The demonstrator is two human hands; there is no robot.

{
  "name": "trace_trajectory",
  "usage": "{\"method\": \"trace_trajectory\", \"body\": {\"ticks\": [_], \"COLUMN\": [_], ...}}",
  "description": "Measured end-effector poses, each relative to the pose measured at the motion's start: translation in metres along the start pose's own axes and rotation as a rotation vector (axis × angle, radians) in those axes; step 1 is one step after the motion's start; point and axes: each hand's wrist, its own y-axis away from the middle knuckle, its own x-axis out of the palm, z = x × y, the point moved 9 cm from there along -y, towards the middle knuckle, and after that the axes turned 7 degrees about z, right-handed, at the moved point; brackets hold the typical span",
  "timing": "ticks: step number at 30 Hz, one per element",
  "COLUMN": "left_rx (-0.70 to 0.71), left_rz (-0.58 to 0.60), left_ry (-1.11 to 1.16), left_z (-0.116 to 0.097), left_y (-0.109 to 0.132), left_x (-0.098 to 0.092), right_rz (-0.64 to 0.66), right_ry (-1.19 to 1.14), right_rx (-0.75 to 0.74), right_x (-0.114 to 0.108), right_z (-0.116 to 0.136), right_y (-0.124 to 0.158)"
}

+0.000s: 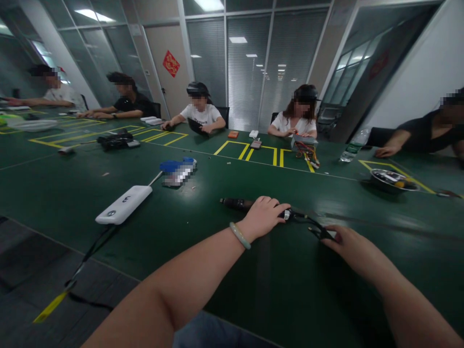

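A black cylindrical corded tool (235, 204), shaped like an electric screwdriver, lies on the green table with its narrow tip to the left. My left hand (264, 216), a pale bangle at its wrist, is wrapped over the tool's rear part from above and hides some of it. From the right end runs a black cable (306, 218), bent towards me. My right hand (346, 241) pinches the cable near its end, by a dark piece with a small metallic tip; the fingers partly cover it.
Left of my arm lies a white power bank (125, 205) with a strap, cabled to a blurred device (180, 173). Further off are black cable bundles (116, 139), a metal bowl (391, 180) and a water bottle (354, 146). Several people sit along the table's far side (203, 145).
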Motion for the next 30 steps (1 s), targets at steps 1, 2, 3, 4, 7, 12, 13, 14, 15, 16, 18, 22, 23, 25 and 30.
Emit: {"method": "trace_trajectory", "body": {"ticks": [1,2,3,4,7,12,13,14,15,16,18,22,23,25,30], "left_rx": [0.004,0.012,0.022,0.039,0.105,0.171,0.17,0.169,0.166,0.162,0.149,0.091,0.078,0.062,0.063], "left_rz": [0.012,0.026,0.037,0.048,0.086,0.125,0.117,0.105,0.091,0.075,0.049,0.022,0.016,0.006,-0.016], "left_ry": [0.008,0.021,0.039,0.062,0.136,0.21,0.207,0.201,0.195,0.191,0.188,0.159,0.148,0.13,0.137], "left_z": [0.001,0.001,0.002,0.003,0.007,0.011,0.01,0.008,0.005,0.001,-0.007,-0.022,-0.024,-0.027,-0.027], "left_y": [-0.001,-0.001,-0.001,0.0,0.003,0.01,0.011,0.011,0.011,0.01,0.008,0.0,-0.002,-0.003,-0.004], "left_x": [0.0,0.0,-0.001,-0.002,-0.005,-0.013,-0.015,-0.016,-0.016,-0.016,-0.014,-0.007,-0.006,-0.005,-0.005], "right_rz": [-0.017,-0.043,-0.068,-0.088,-0.141,-0.19,-0.194,-0.206,-0.224,-0.246,-0.285,-0.354,-0.372,-0.4,-0.385], "right_ry": [0.001,0.004,-0.001,-0.018,-0.126,-0.255,-0.249,-0.233,-0.211,-0.186,-0.145,-0.09,-0.076,-0.039,0.067], "right_rx": [-0.012,-0.014,-0.003,0.017,0.056,-0.08,-0.114,-0.143,-0.164,-0.179,-0.198,-0.23,-0.228,-0.221,-0.257], "right_x": [-0.006,-0.014,-0.021,-0.028,-0.04,-0.04,-0.039,-0.039,-0.039,-0.04,-0.041,-0.042,-0.042,-0.042,-0.037], "right_z": [0.001,0.003,0.005,0.006,0.01,0.04,0.049,0.057,0.065,0.072,0.083,0.099,0.101,0.104,0.112], "right_y": [0.001,0.001,0.002,0.003,0.006,0.013,0.015,0.017,0.019,0.021,0.024,0.027,0.027,0.026,0.02]}}
